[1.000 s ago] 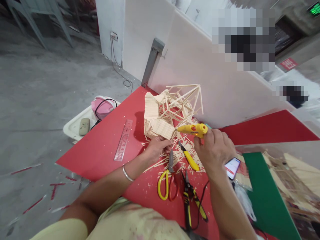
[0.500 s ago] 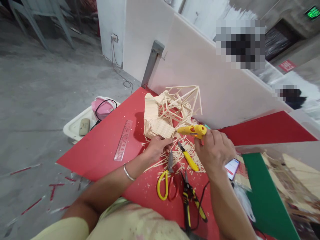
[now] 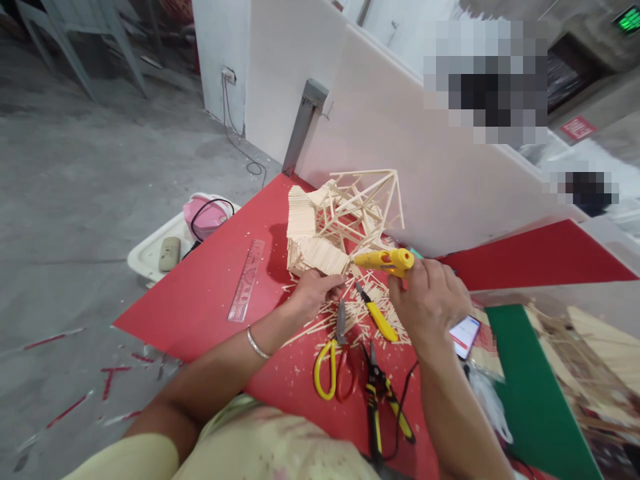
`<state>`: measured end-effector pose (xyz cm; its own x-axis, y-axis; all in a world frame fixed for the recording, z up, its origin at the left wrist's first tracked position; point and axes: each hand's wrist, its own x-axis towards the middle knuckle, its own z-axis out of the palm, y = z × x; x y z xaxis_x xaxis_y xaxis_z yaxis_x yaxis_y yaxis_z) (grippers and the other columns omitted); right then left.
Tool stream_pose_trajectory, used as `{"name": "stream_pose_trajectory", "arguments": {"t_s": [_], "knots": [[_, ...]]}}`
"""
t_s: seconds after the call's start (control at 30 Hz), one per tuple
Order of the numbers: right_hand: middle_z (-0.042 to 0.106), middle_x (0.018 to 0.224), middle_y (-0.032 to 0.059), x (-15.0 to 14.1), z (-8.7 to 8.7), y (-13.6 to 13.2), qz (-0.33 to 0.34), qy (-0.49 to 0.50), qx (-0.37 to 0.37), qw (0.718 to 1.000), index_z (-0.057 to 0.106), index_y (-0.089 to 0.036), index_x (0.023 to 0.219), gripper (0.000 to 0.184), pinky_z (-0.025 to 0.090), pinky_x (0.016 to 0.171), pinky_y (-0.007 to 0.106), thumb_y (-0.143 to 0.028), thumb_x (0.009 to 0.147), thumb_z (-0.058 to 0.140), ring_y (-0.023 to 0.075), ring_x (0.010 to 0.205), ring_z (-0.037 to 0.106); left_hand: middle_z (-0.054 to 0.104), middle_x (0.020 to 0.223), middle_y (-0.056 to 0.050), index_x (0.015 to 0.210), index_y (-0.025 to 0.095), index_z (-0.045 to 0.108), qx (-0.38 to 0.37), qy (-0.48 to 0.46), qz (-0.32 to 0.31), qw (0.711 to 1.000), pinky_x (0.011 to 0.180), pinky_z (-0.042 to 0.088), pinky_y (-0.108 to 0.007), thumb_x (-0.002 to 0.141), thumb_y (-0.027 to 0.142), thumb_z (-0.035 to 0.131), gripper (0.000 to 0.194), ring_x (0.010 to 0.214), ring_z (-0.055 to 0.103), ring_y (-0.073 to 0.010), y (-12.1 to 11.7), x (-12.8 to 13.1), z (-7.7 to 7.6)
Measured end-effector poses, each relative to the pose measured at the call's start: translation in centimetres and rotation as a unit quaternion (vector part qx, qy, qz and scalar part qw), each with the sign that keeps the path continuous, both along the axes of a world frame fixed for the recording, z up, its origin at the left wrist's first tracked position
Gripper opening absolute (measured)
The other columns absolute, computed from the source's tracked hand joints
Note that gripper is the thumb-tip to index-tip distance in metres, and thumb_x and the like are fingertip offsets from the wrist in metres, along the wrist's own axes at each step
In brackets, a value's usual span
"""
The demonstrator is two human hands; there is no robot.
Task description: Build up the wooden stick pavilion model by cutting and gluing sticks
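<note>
A model made of thin wooden sticks point(image 3: 340, 223) stands on the red board point(image 3: 210, 293). My right hand point(image 3: 430, 300) is closed round a yellow glue gun point(image 3: 385, 261), whose nozzle points left at the model's lower panel. My left hand point(image 3: 315, 293) rests at the model's near edge, fingers curled and pinched on something I cannot make out. Loose stick offcuts point(image 3: 360, 313) lie between both hands.
A clear ruler point(image 3: 247, 280), yellow-handled scissors point(image 3: 335, 363), a yellow utility knife point(image 3: 377, 319) and yellow-black pliers point(image 3: 383, 400) lie on the board. A phone point(image 3: 465, 335) is at the right, beside a green board point(image 3: 535, 393). A white tray point(image 3: 155, 250) sits off the left edge; a white partition point(image 3: 425, 153) stands behind.
</note>
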<state>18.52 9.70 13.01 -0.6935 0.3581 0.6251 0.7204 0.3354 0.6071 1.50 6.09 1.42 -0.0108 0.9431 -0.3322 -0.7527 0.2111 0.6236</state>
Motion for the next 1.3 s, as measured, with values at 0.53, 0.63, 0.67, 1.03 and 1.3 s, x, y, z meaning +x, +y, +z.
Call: {"name": "stream_pose_trajectory", "arguments": {"t_s": [0.53,0.63,0.67,1.03,1.3], "knots": [[0.067,0.086,0.0085,-0.2,0.0,0.0,-0.016,0.005,-0.012,1.000,0.062,-0.017,0.102,0.022,0.031,0.067,0.033,-0.032,0.088,0.056,0.0209,0.078,0.055,0.065,0.061,-0.004,0.069,0.010,0.067,-0.012,-0.028,-0.045,0.999,0.046,0.041,-0.022,0.071,0.027,0.070,0.017,0.047,0.055,-0.0089,0.2,-0.6,-0.7],[0.067,0.087,0.0086,-0.2,0.0,0.0,-0.010,0.014,-0.023,1.000,0.062,-0.016,0.102,0.021,0.031,0.067,0.033,-0.032,0.089,0.055,0.0207,0.078,0.055,0.066,0.062,-0.004,0.072,0.010,0.068,-0.016,-0.015,-0.073,0.997,0.043,0.037,-0.022,0.074,0.029,0.067,0.019,0.045,0.055,-0.0089,0.3,-0.8,-1.0],[0.067,0.088,0.0086,-0.2,0.0,0.0,-0.009,0.016,-0.025,1.000,0.062,-0.016,0.102,0.021,0.031,0.067,0.033,-0.033,0.090,0.055,0.0206,0.078,0.055,0.065,0.061,-0.004,0.072,0.010,0.069,-0.016,-0.010,-0.078,0.997,0.042,0.036,-0.021,0.075,0.029,0.066,0.019,0.045,0.055,-0.0088,0.3,-0.9,-1.1],[0.067,0.087,0.0083,-0.1,-0.1,0.1,-0.015,0.008,-0.017,1.000,0.062,-0.016,0.103,0.024,0.031,0.067,0.033,-0.035,0.091,0.055,0.0211,0.079,0.055,0.063,0.054,-0.003,0.065,0.011,0.067,0.003,0.004,-0.063,0.998,0.047,0.040,-0.023,0.070,0.026,0.073,0.017,0.044,0.053,-0.0086,0.5,-0.5,-1.3],[0.067,0.087,0.0081,-0.2,-0.1,0.1,-0.018,0.009,-0.019,1.000,0.062,-0.015,0.106,0.026,0.032,0.067,0.033,-0.035,0.091,0.055,0.0212,0.078,0.054,0.059,0.050,-0.001,0.065,0.012,0.066,-0.003,0.011,-0.052,0.999,0.042,0.033,-0.021,0.070,0.025,0.073,0.015,0.041,0.047,-0.0066,0.4,-0.6,-0.7]]}}
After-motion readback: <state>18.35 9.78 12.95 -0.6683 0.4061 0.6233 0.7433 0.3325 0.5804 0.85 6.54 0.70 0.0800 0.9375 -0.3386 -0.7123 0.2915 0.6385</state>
